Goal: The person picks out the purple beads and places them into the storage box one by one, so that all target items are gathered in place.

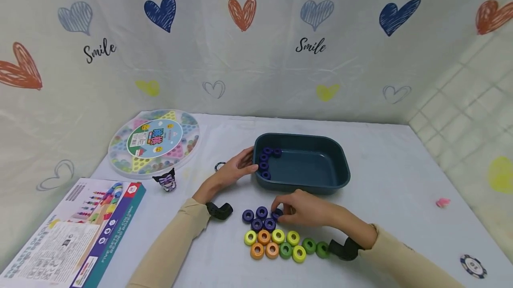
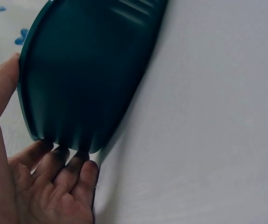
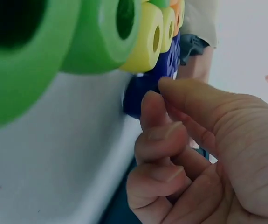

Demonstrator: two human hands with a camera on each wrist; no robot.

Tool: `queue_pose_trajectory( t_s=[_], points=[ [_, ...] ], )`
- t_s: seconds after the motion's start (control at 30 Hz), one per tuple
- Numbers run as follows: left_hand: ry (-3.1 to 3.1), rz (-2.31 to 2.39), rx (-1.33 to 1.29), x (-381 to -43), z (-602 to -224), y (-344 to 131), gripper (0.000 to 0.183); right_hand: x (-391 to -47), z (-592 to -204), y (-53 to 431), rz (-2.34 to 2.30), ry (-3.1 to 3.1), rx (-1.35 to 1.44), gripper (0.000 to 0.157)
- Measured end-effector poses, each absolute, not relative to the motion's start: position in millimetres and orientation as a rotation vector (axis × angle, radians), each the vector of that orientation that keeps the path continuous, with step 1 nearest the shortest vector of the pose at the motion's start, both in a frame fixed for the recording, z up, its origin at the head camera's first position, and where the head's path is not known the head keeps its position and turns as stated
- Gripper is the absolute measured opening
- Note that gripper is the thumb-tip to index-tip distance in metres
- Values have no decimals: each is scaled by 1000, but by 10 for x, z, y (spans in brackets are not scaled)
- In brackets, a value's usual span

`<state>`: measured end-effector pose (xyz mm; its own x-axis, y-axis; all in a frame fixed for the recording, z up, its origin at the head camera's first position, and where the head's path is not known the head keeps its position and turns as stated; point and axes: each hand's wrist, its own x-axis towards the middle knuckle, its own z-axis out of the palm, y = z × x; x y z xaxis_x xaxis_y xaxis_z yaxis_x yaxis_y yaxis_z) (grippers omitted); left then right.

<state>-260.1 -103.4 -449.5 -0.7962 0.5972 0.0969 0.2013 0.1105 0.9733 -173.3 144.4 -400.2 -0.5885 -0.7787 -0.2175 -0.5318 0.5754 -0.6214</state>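
Note:
A dark teal tray (image 1: 308,186) stands at the middle of the table with several dark blue ring beads (image 1: 263,165) along its left end. My left hand (image 1: 234,170) rests against the outside of that end. In the left wrist view its thumb is at the rim and its fingertips touch the wall. In front of the tray, my right hand (image 1: 306,208) pinches a dark blue bead (image 3: 137,95) between thumb and index finger, beside several more dark blue beads (image 1: 257,225). Yellow (image 1: 293,237), orange (image 1: 271,249) and green beads (image 1: 309,245) lie nearer me.
Left of the tray are a round Chinese checkers set (image 1: 116,145), a small black-and-purple figure (image 1: 167,181) and a boxed bead toy (image 1: 68,234). A pink piece (image 1: 442,202) and a poker chip (image 1: 473,266) lie far right. Another chip (image 1: 219,166) is partly behind the left hand.

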Motion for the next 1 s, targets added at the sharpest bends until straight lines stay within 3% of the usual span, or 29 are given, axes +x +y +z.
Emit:
queue_pose_trajectory(
  t_s=[0.7, 1.0],
  points=[
    [2070, 1715, 780, -2539, -4399, -1050, 67, -1756, -4085, 1780, -880, 2165, -895, 30],
    [2080, 1713, 778, -2516, -4366, -1038, 67, -1778, -3865, 1808, -865, 2232, -907, 31]
  ],
)
